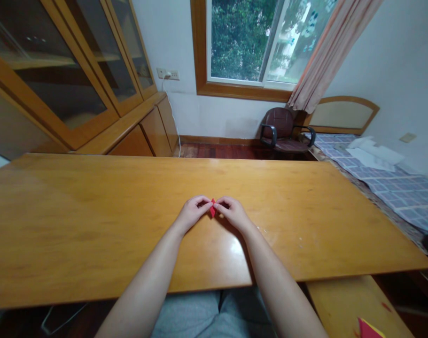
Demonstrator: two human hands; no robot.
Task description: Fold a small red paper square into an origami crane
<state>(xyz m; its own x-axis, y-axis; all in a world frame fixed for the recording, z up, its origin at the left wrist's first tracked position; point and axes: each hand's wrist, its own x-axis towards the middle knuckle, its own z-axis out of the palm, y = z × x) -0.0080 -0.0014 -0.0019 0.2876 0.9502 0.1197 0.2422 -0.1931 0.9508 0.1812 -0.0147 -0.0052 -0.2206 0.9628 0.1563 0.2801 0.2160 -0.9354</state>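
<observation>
A small folded red paper piece sits between my two hands at the middle of a long wooden table. My left hand pinches its left side with curled fingers. My right hand pinches its right side the same way. Both hands rest on the tabletop, fingertips almost touching. Most of the paper is hidden by my fingers.
A wooden bench at the lower right carries red and yellow paper. A glass-door cabinet stands at the left, a dark office chair beyond the table, and a bed at the right under a window.
</observation>
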